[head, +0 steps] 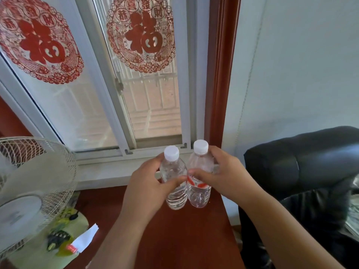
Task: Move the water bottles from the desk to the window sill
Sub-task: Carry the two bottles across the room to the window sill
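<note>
Left hand [147,183] grip closed around the unlabelled bottle [173,177]; right hand [223,171] grip closed around the labelled bottle [199,179]. Each hand holds at mid-body. Bottles side by side, touching, upright with caps tipped slightly toward the window; whether their bases clear the desk [186,239] cannot be told. Both sit near the desk's far edge. Window sill [108,171] lies just beyond that edge, straight ahead. Judgement: short forward carry, long axes kept vertical; both hands equally near.

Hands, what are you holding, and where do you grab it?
The left hand holds the left bottle around its middle; the right hand holds the right bottle likewise.
</note>
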Motion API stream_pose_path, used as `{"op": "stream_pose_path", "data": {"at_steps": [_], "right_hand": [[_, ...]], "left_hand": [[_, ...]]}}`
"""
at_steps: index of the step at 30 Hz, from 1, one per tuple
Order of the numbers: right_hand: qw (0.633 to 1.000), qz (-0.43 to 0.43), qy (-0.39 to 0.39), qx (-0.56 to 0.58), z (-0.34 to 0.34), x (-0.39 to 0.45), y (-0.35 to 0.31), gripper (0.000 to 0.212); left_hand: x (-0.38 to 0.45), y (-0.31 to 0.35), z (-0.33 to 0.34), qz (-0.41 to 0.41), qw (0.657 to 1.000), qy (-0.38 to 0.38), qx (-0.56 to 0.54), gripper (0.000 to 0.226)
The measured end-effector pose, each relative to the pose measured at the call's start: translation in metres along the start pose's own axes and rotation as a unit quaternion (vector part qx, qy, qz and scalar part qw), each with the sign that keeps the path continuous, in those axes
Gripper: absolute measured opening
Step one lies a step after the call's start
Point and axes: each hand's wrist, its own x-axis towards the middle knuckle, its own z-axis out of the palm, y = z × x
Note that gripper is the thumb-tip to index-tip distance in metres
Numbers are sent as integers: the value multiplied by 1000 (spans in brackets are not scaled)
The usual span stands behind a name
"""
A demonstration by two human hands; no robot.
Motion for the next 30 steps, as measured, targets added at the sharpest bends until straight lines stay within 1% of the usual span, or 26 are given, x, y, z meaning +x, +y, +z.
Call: {"op": "stream_pose_path", "data": {"at_steps": [2, 8, 11, 15, 19, 23, 30], "right_hand": [[1000, 1, -6, -11, -4, -2, 4, 80], [999, -19, 3, -33, -12, -5, 18, 79], [998, -19, 16, -49, -14, -5, 22, 80], [999, 5, 33, -35, -11, -2, 30, 78], [997, 29, 46, -55, -6, 4, 27, 80], [995, 49, 64, -64, 3, 6, 18, 79], [984, 109, 123, -73, 26, -6, 6, 80]], "left_hand": [[-2, 4, 4, 1, 1000, -5, 1, 76], [-3, 9, 15, -17, 999, -23, -22, 70], [-2, 9, 19, -21, 999, -24, -14, 72], [3, 7, 21, -22, 999, -38, -12, 72], [12, 3, 16, -10, 999, -49, -14, 76], [26, -6, 8, 7, 997, -72, -33, 73], [47, -28, 0, 50, 990, -124, -41, 76]]}}
